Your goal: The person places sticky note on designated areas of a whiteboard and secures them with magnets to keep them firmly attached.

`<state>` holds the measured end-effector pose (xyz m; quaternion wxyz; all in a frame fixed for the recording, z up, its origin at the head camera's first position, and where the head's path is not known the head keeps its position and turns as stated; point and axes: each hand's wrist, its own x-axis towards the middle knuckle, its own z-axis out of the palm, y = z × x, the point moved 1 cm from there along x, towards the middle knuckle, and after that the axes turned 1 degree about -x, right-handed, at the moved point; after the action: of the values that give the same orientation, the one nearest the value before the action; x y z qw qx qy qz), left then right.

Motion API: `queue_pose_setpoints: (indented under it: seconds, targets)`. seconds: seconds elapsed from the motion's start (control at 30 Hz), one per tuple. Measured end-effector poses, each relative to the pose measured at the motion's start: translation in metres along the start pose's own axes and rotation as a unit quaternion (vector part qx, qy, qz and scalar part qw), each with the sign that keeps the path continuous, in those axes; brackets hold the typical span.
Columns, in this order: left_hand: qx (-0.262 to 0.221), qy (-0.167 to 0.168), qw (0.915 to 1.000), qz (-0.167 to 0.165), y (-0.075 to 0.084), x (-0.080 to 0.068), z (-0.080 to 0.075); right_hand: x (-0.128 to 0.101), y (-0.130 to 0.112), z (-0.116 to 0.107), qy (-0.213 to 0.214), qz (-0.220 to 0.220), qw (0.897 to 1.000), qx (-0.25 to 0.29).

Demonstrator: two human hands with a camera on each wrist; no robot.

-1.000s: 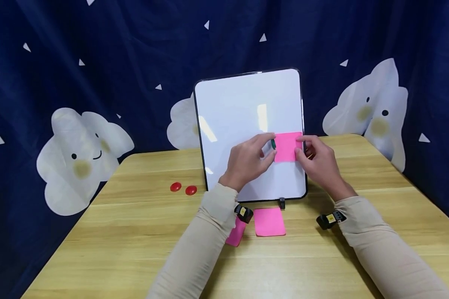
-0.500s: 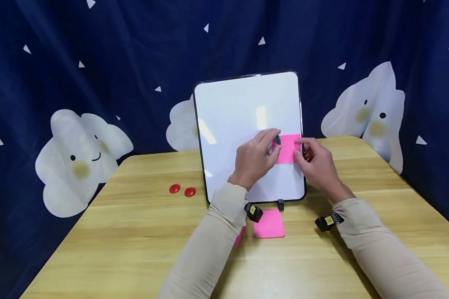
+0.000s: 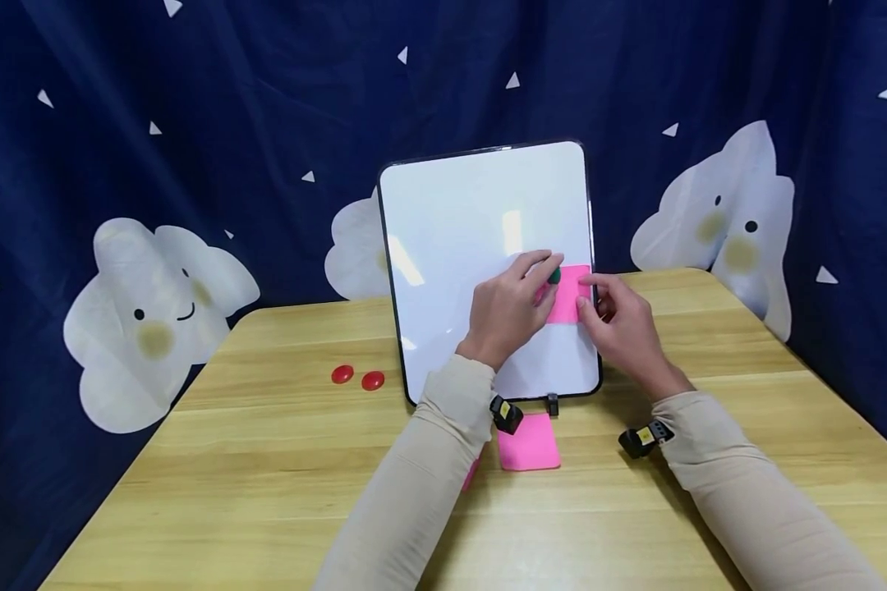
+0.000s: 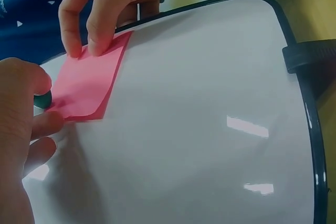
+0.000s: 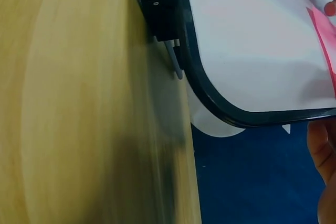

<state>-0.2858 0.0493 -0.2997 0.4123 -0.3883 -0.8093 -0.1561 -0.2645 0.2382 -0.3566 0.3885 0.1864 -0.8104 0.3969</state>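
My left hand [image 3: 506, 308] pinches a round green magnet [image 3: 554, 276] over a pink sticky note [image 3: 567, 305] on the whiteboard [image 3: 458, 222]. In the left wrist view the green magnet [image 4: 43, 99] lies by the left end of the sticky note [image 4: 86, 82], whose lower corner lifts slightly from the board. At the note's right edge, the thumb and index finger of my right hand [image 3: 624, 320] hold it against the board. The right wrist view has only part of that hand [image 5: 323, 150], at the board's dark rim.
Two red magnets [image 3: 373, 381] lie on the wooden table [image 3: 266, 460] left of the board. Another pink sticky note [image 3: 530, 447] lies before the board's black foot [image 3: 553, 405]. More pink paper [image 3: 471, 472] is mostly hidden under my left sleeve. A dark blue curtain [image 3: 281, 98] hangs behind.
My left hand has moved right along the board, carrying the green magnet from beside the sticky note's left edge to over the note. The right hand stays at the note's right edge.
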Motion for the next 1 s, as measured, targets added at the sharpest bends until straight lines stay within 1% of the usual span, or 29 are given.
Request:
queue_pose_setpoints:
  seconds: [0.13,0.33,0.5,0.63,0.83,1.0]
  targets:
    - [0.008,-0.006,1.0,0.001,0.003,0.003,0.002,-0.001,0.001,0.0,0.013,-0.015,1.0,0.003]
    - [0.023,-0.019,0.9995,-0.012,0.005,0.006,0.008,-0.005,0.007,0.004,0.016,-0.041,0.998,-0.034]
    - [0.026,-0.005,0.9995,-0.018,0.006,0.008,0.011,-0.005,0.008,0.006,0.025,-0.06,0.997,-0.042]
    - [0.033,0.006,0.9992,-0.02,0.007,0.009,0.013,-0.005,0.006,0.005,0.029,-0.064,0.997,-0.04]
    - [0.036,0.006,0.9992,-0.018,0.007,0.008,0.014,-0.005,0.006,0.004,0.032,-0.06,0.997,-0.027]
    - [0.044,0.009,0.9989,-0.012,0.007,0.007,0.015,-0.005,0.006,0.004,0.03,-0.056,0.998,-0.027]
